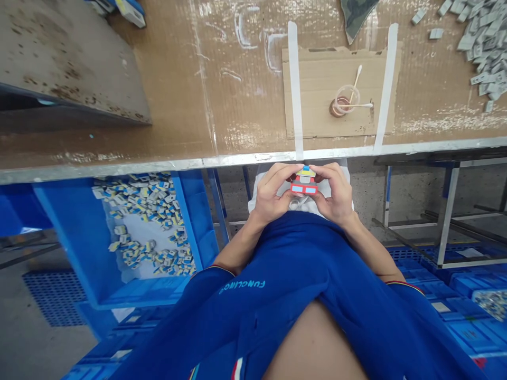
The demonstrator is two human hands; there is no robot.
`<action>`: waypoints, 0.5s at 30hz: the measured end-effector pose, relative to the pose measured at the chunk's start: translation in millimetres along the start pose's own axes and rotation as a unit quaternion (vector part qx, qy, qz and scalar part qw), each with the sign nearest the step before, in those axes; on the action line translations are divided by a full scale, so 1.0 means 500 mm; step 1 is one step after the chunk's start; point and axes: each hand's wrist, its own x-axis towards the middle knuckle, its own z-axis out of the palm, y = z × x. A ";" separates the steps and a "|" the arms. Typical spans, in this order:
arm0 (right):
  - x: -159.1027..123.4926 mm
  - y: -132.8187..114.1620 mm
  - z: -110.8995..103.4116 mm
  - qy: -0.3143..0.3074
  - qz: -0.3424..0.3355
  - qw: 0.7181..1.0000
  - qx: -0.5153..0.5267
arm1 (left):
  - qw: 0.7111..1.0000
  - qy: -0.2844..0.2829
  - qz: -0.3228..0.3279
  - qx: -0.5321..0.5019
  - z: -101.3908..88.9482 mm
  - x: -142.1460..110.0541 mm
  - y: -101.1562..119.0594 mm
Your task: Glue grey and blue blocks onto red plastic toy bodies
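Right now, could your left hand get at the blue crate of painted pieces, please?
Probably yes: your left hand sits beside the blue crate with nothing between, though it must first release the red painted block.

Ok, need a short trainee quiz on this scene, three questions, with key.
1. True or false: the red, yellow and blue piece is held in both the left hand and the right hand.

2. Multiple choice: what lies across the clear plastic cup on the cardboard sheet?
A) a cotton swab
B) a paintbrush
C) a screwdriver

3. Short answer: on which side of the person is the blue plastic bin holding the many small coloured pieces?

Key: 1 true; 2 A; 3 left.
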 end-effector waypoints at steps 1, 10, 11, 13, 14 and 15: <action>0.001 -0.002 0.002 0.004 0.001 1.000 0.007 | 1.000 0.000 -0.005 -0.002 0.000 -0.003 -0.004; 0.041 -0.036 -0.021 -0.031 -0.032 0.999 -0.008 | 0.995 0.031 -0.019 -0.094 0.002 -0.002 -0.031; 0.046 -0.042 -0.023 -0.036 -0.030 0.999 -0.011 | 0.992 0.031 -0.031 -0.115 0.003 -0.001 -0.032; 0.054 -0.054 -0.021 -0.029 -0.024 0.999 -0.013 | 0.986 0.038 -0.059 -0.151 0.007 -0.001 -0.032; 0.056 -0.060 -0.017 -0.018 -0.022 1.000 -0.013 | 0.982 0.045 -0.072 -0.166 0.011 -0.002 -0.032; 0.058 -0.065 -0.012 -0.003 -0.019 1.000 -0.014 | 0.979 0.052 -0.086 -0.179 0.015 -0.005 -0.030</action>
